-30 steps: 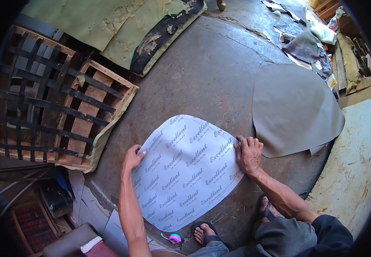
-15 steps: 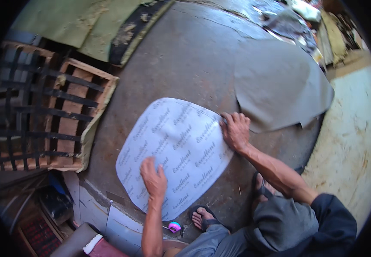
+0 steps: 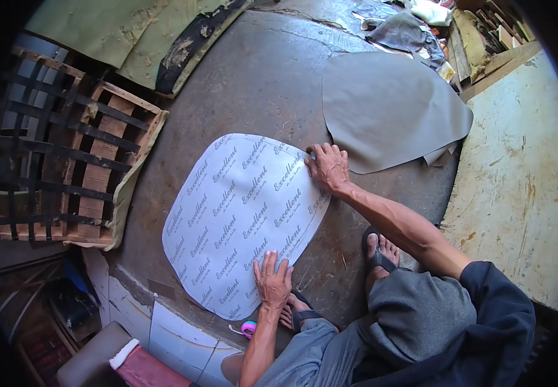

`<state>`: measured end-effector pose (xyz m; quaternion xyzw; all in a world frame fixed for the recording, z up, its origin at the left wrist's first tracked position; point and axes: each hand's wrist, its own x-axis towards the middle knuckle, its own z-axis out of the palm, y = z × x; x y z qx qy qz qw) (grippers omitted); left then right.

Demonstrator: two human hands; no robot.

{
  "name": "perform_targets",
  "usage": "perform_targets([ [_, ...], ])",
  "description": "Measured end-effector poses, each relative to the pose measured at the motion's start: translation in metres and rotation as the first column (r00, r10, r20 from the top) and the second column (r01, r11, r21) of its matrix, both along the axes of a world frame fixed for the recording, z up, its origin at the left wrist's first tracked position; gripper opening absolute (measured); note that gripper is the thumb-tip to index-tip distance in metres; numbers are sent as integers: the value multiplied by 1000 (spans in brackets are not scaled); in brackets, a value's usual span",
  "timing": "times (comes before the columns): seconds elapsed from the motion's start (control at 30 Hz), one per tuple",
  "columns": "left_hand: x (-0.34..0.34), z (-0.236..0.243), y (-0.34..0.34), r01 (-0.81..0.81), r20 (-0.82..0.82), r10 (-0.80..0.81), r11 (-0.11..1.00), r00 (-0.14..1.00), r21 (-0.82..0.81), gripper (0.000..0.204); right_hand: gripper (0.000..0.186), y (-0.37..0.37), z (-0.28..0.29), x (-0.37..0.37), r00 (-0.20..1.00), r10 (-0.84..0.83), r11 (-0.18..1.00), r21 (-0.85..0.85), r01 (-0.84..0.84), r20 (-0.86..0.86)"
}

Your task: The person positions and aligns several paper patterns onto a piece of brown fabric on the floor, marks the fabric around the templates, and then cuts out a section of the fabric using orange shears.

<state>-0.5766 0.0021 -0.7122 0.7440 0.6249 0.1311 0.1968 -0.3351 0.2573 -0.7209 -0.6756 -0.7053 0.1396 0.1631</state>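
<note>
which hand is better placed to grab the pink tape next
Probably the left: the left hand rests at the edge of the white sheet, close to the pink tape. The right hand, at the sheet's upper right corner, is farther off.

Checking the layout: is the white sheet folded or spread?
Spread: the white sheet lies open on the floor, most edges visible.

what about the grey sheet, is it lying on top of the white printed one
No, the floor shows between the grey sheet and the white printed sheet.
</note>
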Motion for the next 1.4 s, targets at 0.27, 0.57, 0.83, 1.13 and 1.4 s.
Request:
perform_targets([
  [0.27, 2, -10, -7, 41, -34, -38, 996, 999, 85, 22, 32, 3, 9, 1, 1000, 20, 992, -125, -22, -16],
  [0.57, 5, -8, -4, 51, -57, -46, 994, 997, 96, 20, 31, 6, 13, 3, 999, 33, 989, -145, -36, -23],
  [0.83, 2, -10, -4, 118, -122, -104, 987, 987, 110, 23, 31, 6, 12, 1, 999, 34, 988, -148, -36, -15],
  [1.13, 8, 0, 0, -16, 32, 15, 999, 999, 30, 19, 48, -27, 25, 12, 940, 335, 942, 50, -332, -61],
  [1.4, -2, 12, 4, -160, 224, 161, 987, 961, -25, 16, 45, -86, 22, 14, 528, 848, 525, -64, -849, -53],
])
